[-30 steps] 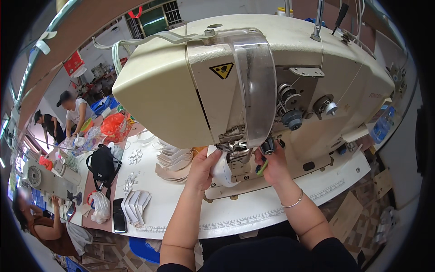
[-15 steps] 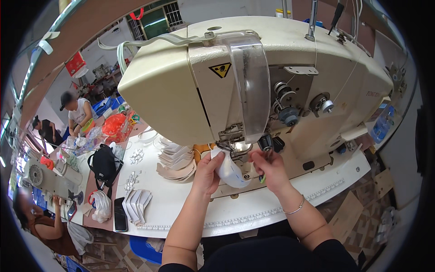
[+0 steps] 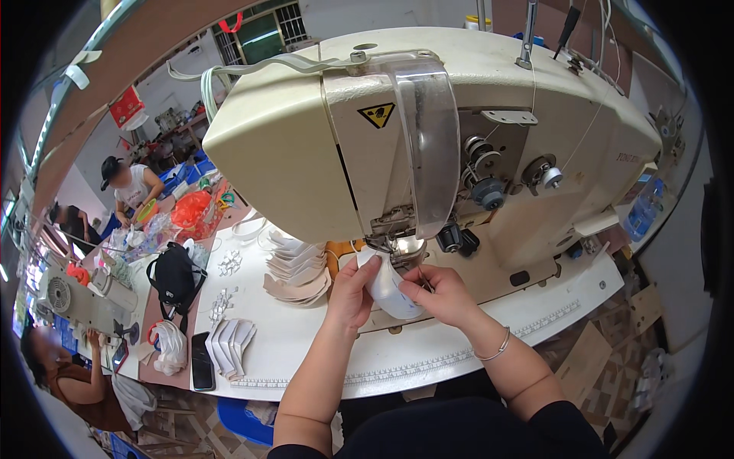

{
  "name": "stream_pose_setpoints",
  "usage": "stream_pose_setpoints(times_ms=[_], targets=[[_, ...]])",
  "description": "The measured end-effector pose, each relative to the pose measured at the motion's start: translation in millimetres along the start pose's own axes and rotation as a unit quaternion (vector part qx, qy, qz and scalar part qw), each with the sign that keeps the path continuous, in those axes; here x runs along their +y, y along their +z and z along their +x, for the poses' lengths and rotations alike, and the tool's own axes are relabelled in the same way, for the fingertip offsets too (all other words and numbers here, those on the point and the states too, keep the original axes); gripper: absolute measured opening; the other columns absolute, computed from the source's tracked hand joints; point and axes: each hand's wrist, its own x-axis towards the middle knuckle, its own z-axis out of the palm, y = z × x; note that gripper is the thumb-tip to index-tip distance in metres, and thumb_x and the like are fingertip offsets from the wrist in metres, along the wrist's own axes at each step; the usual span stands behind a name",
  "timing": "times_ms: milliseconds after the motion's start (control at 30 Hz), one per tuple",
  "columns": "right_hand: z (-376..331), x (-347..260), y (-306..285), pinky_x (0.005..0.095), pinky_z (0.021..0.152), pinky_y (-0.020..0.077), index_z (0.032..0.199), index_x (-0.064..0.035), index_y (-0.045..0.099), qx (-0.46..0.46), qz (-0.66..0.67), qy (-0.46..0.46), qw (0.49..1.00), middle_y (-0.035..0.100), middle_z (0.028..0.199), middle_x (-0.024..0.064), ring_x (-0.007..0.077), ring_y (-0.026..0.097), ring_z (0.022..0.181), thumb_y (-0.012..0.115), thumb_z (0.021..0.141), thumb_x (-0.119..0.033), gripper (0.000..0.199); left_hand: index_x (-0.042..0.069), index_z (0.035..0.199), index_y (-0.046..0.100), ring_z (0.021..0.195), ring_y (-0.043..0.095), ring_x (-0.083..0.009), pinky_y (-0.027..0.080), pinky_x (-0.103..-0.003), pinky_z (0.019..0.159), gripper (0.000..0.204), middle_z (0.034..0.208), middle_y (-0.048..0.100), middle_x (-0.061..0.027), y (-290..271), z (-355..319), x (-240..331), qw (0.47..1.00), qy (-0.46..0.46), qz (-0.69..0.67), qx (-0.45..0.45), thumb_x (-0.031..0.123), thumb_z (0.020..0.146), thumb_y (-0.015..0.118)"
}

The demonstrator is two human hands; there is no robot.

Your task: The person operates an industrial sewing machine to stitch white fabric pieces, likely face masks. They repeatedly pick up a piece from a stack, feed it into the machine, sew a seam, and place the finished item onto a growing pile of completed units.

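Observation:
Below the needle area of a large cream sewing machine (image 3: 283, 153), a curved white fabric piece (image 3: 391, 292) hangs from the machine's front. My left hand (image 3: 353, 289) pinches its left edge between thumb and fingers. At the piece's right side, my right hand (image 3: 443, 294) is closed, thumb and forefinger against the edge. A thin metal tool (image 3: 425, 281) shows partly between the right fingers; its kind is hidden. The presser foot and needle are partly covered by the fabric and machine head.
Stacked curved white pieces (image 3: 294, 268) lie left of my left hand, with folded white pieces (image 3: 232, 348) and a black phone (image 3: 202, 362) nearer me. A black bag (image 3: 174, 279) sits farther left. A ruler strip (image 3: 436, 367) lines the table's front. Other people sit and stand at the left.
My right hand has moved left and slightly down, from beside the machine's dark knob to the white piece's right edge. My left hand has kept its hold.

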Motion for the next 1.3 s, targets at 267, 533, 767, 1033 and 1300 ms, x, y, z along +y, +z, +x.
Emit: stream_pose_setpoints(times_ms=[267, 533, 767, 1033, 1300], targets=[[0.8, -8.3, -4.9, 0.0219, 0.059, 0.0421, 0.083, 0.0000, 0.062, -0.013, 0.001, 0.009, 1.000, 0.059, 0.069, 0.0007, 0.0061, 0.050, 0.062, 0.063, 0.077, -0.019, 0.020, 0.006, 0.097, 0.057, 0.082, 0.057, -0.0124, 0.045, -0.027, 0.073, 0.016, 0.090, 0.060, -0.0024, -3.1, -1.4, -3.3, 1.000, -0.005, -0.024, -0.003, 0.015, 0.083, 0.058], [2.7, -5.8, -7.7, 0.0236, 0.061, 0.0431, 0.085, -0.0005, 0.062, -0.009, -0.018, 0.020, 1.000, 0.060, 0.070, 0.0040, 0.0087, 0.052, 0.064, 0.063, 0.076, -0.024, 0.025, 0.005, 0.101, 0.055, 0.084, 0.057, -0.0129, 0.046, -0.028, 0.075, 0.019, 0.094, 0.060, -0.0035, -3.6, 1.4, -6.2, 0.999, 0.004, -0.038, -0.009, 0.014, 0.083, 0.056], [16.2, -14.3, -49.1, 0.0209, 0.061, 0.0408, 0.081, -0.0025, 0.063, -0.096, 0.014, 0.040, 0.994, 0.058, 0.070, -0.0013, 0.0045, 0.050, 0.066, 0.062, 0.076, -0.021, 0.019, 0.005, 0.110, 0.049, 0.093, 0.056, -0.0178, 0.047, -0.035, 0.082, 0.027, 0.102, 0.057, -0.0065, 20.3, -30.6, -18.1, 1.000, 0.014, -0.012, 0.002, 0.014, 0.085, 0.053], [21.2, -12.1, -54.6, 0.0201, 0.059, 0.0400, 0.081, -0.0009, 0.063, -0.119, 0.005, 0.022, 0.993, 0.058, 0.069, -0.0008, 0.0045, 0.049, 0.064, 0.063, 0.077, -0.021, 0.021, 0.006, 0.109, 0.049, 0.093, 0.056, -0.0161, 0.046, -0.033, 0.082, 0.025, 0.103, 0.057, -0.0053, 20.0, -26.3, -40.5, 0.995, 0.092, -0.012, 0.032, 0.013, 0.085, 0.053], [17.2, -5.0, -37.2, 0.0200, 0.058, 0.0415, 0.082, 0.0003, 0.063, -0.047, 0.036, 0.048, 0.997, 0.059, 0.069, 0.0008, 0.0052, 0.051, 0.063, 0.066, 0.076, -0.022, 0.024, 0.005, 0.103, 0.052, 0.087, 0.058, -0.0146, 0.048, -0.030, 0.075, 0.020, 0.096, 0.059, -0.0051, 16.7, -18.3, -21.1, 0.996, 0.080, 0.016, 0.046, 0.010, 0.084, 0.054]])
